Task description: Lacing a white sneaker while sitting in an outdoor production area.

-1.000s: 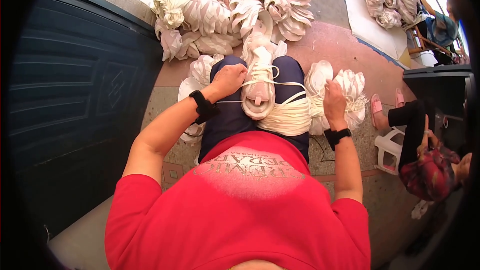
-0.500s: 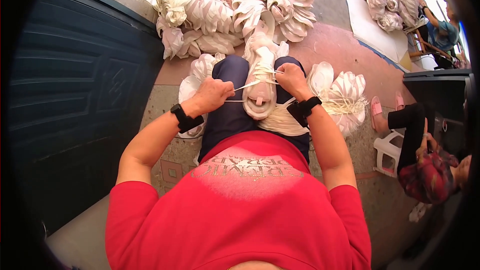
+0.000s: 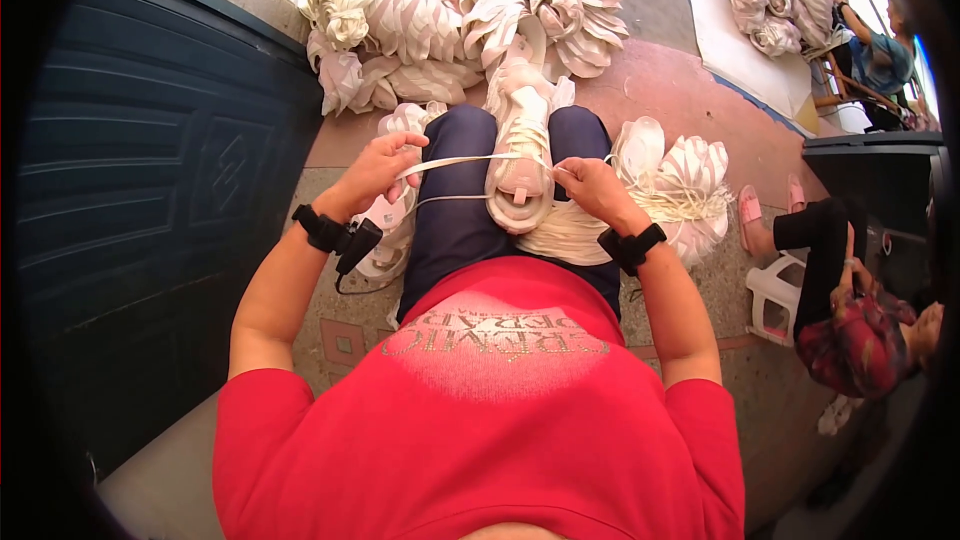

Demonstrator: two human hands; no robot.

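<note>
Lengthwise between my knees rests a pale pink and white shoe (image 3: 519, 180) with its collar end toward me and white lacing across its middle. A white shoelace (image 3: 450, 162) stretches leftward from the lacing over my left thigh. My left hand (image 3: 378, 172) grips this shoelace, with some fingers raised. Close against the shoe's right side, my right hand (image 3: 592, 186) is closed in a pinch at the lace; its fingertips partly hide the held bit. A thinner strand runs below, from the collar toward the left. A bundle of cream laces (image 3: 565, 236) lies on my lap.
Piled shoe uppers (image 3: 545, 0) and a lace bundle (image 3: 345, 10) lie ahead. More uppers (image 3: 690, 185) sit right of my knee, others (image 3: 385, 245) left. A dark blue door (image 3: 170, 170) stands left. A seated person (image 3: 850, 340) and a white stool (image 3: 778, 292) are right.
My left hand has moved left and slightly up, drawing a longer stretch of lace out from the shoe. My right hand has shifted down a little beside the shoe.
</note>
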